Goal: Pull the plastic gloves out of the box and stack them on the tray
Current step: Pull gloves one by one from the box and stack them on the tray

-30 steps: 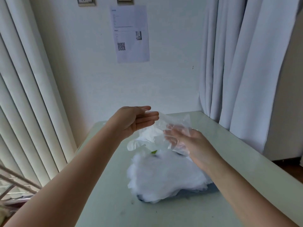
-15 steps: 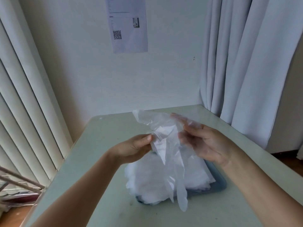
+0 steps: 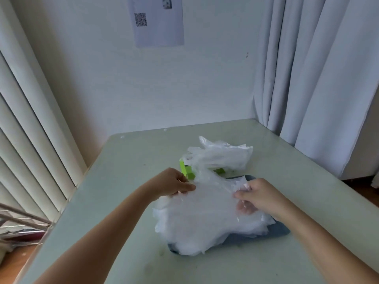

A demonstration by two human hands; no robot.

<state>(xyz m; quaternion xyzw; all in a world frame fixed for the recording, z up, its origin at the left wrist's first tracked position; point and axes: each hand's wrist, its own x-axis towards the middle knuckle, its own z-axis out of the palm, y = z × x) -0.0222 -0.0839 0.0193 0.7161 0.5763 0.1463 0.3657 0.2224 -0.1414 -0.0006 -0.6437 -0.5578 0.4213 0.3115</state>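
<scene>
Glove (image 3: pixel 213 192) between left hand (image 3: pixel 174 182), right hand (image 3: pixel 261 196)

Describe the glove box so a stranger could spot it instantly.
Start at the pale green table, then find the dark tray heaped with clear plastic gloves. The box stands just behind that heap, toward the wall, with more gloves billowing from its top. It is the only bright green thing there.

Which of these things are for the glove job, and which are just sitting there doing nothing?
For the job: green box, bunched gloves at its top, glove pile, grey-blue tray, top glove pinched by the left hand and the right hand.

Just there: QR-code paper, curtains, blinds.
</scene>
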